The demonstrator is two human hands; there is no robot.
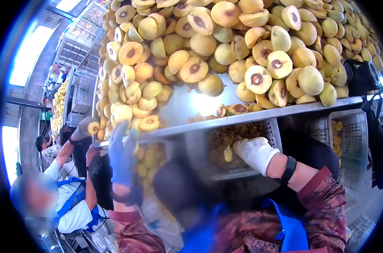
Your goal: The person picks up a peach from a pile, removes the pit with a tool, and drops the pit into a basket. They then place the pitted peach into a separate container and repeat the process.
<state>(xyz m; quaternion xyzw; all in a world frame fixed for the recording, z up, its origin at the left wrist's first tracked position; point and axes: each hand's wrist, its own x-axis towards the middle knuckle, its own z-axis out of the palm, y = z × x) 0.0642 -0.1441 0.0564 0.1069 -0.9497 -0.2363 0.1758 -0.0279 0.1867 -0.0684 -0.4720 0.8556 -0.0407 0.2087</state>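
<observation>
My left hand [122, 156], in a blue-grey glove and blurred by motion, reaches up to the table edge with its fingers stretched out. Just beyond the fingertips lie halved yellow peaches [149, 122]. My right hand [255, 154], in a white glove, is lowered over a crate [274, 134] below the table edge. Its fingers are curled, and what they hold, if anything, is hidden. A yellow piece of fruit [228, 154] shows at those fingertips. Brown pits and scraps [231, 134] lie in that crate.
Peach halves pile high on the metal table [187, 103], whose raised rim [242, 113] runs in front of me. A co-worker [71, 185] at the left holds a peach half [93, 127]. White crates [351, 143] stand at the right, and a black object [360, 76] sits on the rim.
</observation>
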